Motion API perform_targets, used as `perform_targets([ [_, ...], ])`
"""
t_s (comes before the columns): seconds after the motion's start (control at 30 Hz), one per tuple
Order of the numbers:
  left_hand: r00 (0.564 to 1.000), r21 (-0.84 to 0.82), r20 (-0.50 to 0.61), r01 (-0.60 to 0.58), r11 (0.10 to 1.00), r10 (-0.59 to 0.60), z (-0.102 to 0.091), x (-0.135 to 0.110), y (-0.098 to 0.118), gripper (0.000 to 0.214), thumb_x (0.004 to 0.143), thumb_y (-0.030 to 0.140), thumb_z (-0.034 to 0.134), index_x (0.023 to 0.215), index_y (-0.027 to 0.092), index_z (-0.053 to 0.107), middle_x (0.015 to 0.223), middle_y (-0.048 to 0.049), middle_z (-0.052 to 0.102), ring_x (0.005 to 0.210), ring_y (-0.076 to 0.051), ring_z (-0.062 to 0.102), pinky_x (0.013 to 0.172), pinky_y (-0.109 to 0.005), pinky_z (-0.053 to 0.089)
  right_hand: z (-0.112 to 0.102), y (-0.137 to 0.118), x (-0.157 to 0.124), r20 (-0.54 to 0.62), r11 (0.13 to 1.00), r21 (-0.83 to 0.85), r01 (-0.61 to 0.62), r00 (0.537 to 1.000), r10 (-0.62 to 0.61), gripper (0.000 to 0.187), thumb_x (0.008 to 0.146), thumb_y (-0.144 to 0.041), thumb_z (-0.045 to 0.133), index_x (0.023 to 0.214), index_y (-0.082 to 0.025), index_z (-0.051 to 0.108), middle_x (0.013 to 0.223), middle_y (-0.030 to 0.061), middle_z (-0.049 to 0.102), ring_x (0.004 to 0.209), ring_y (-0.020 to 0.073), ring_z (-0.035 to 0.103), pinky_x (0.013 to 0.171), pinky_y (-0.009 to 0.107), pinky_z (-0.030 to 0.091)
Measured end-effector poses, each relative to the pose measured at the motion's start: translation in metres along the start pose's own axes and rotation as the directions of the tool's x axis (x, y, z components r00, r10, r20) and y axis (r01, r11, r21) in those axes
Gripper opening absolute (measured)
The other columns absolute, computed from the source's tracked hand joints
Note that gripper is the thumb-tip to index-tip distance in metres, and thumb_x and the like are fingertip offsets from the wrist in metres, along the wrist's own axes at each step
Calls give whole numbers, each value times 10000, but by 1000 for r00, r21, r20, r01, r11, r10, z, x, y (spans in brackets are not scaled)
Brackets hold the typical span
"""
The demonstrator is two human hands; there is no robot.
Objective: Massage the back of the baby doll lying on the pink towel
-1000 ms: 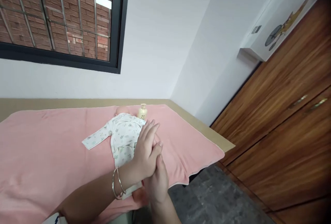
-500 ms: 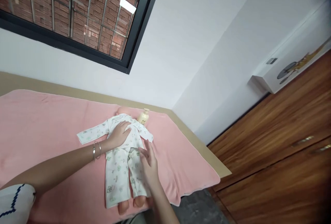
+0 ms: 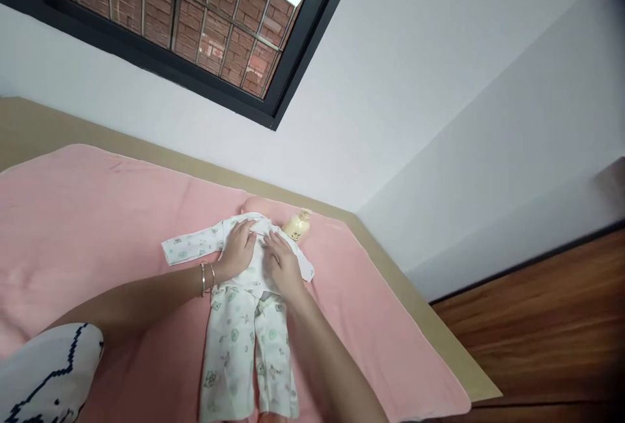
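A baby doll lies stretched out on a pink blanket, its head at the far end. It wears a white patterned long-sleeved top and matching trousers. My left hand lies on the left part of the top's upper body, fingers stretched out, with bracelets at the wrist. Over the right part of the top is my right hand, its fingers extended and slightly apart. Neither hand grips the cloth. Beyond my right hand stands a pale yellow pump bottle with a small face on it, next to the doll's shoulder.
The pink blanket covers a tan board-like surface whose edge shows along the wall and right side. A barred window sits above in the white wall. Wooden cabinet fronts stand at the right.
My right hand has moved up from beside the doll's trousers onto the top. My left hand stays on the top. The view has shifted, so the scene appears further right.
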State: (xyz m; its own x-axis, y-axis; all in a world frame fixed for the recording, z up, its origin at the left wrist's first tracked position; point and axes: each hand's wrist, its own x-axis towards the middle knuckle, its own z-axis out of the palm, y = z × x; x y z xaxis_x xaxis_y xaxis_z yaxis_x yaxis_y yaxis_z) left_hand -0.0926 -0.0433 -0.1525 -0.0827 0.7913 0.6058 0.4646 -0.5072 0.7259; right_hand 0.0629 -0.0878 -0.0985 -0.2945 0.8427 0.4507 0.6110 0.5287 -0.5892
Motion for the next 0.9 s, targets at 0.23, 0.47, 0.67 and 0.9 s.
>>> perform_targets([
  [0.23,995,-186,-73,53,981,-68,0,-6,1,424,1004,297,439,1408,167,431,1381,-164,595,1301,-261,570,1136,-519,445,29,32,74,156,985,-35,170,974,-162,489,907,-248,457,1337,-129,659,1428,128,620,1409,271,505,1228,465,351],
  [0.47,996,-190,-41,73,979,-82,0,-12,6,531,1007,290,429,1507,176,292,1441,-177,552,1379,-263,520,1191,-527,381,31,6,52,94,890,-447,-96,984,154,577,1033,-270,303,1456,97,440,1488,342,471,1470,374,398,1229,530,274],
  [0.67,995,-159,-97,12,987,-28,4,-16,-2,617,1036,401,394,1575,191,180,1634,-183,303,1546,-269,287,1278,-510,253,24,-8,45,366,926,-336,173,930,-41,527,1008,-209,373,1528,-213,459,1634,63,369,1569,317,192,1271,579,125],
  [0.9,993,-150,-115,-13,989,-5,9,-15,-7,649,1036,463,393,1580,188,169,1640,-190,291,1545,-275,298,1277,-508,260,16,10,54,100,887,-414,-205,958,268,678,1039,-462,383,1486,46,431,1543,298,428,1484,380,372,1220,526,278],
])
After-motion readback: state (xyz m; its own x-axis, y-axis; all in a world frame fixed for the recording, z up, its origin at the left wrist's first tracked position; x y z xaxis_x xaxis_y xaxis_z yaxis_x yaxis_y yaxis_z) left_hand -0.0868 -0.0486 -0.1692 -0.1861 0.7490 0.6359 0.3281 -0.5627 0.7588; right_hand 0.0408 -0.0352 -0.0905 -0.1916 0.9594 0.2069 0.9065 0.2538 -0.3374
